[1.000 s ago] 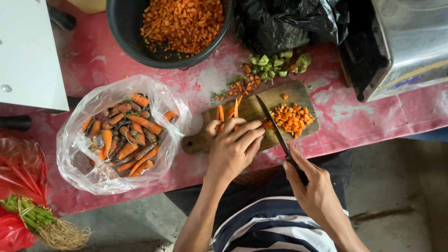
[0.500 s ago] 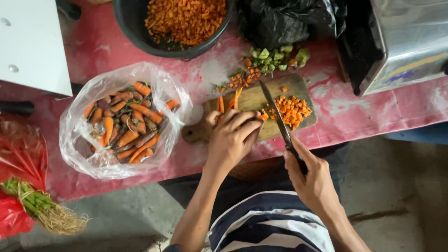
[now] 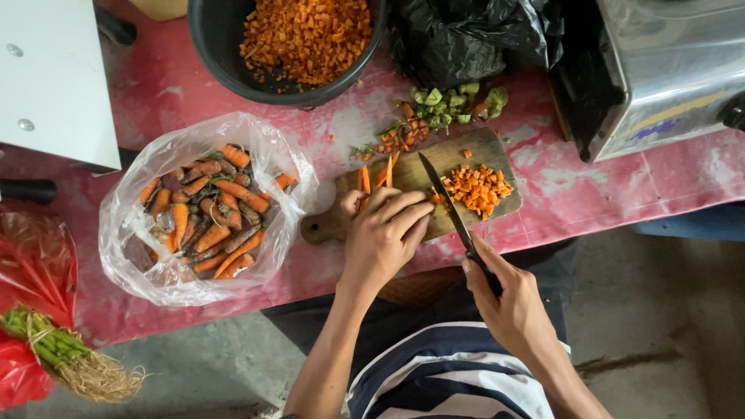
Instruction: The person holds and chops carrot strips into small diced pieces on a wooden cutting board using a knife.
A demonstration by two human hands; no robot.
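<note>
My left hand [image 3: 382,233] presses thin carrot strips [image 3: 374,178] down on a wooden cutting board [image 3: 423,172]. My right hand [image 3: 508,299] grips the handle of a dark knife [image 3: 444,198], whose blade lies across the board just right of my left fingers. A pile of diced carrot [image 3: 475,188] sits on the right side of the board.
A clear plastic bag of small whole carrots [image 3: 206,213] lies left of the board. A black bowl [image 3: 225,58] holding diced carrot stands at the back. Green trimmings [image 3: 454,101], a black bag [image 3: 466,39], a metal appliance [image 3: 660,70] and red bags [image 3: 31,310] surround the pink table [image 3: 613,190].
The knife has swung from the right side of the board toward my left fingers, its blade now against the carrot strips. My left hand has stayed on the strips.
</note>
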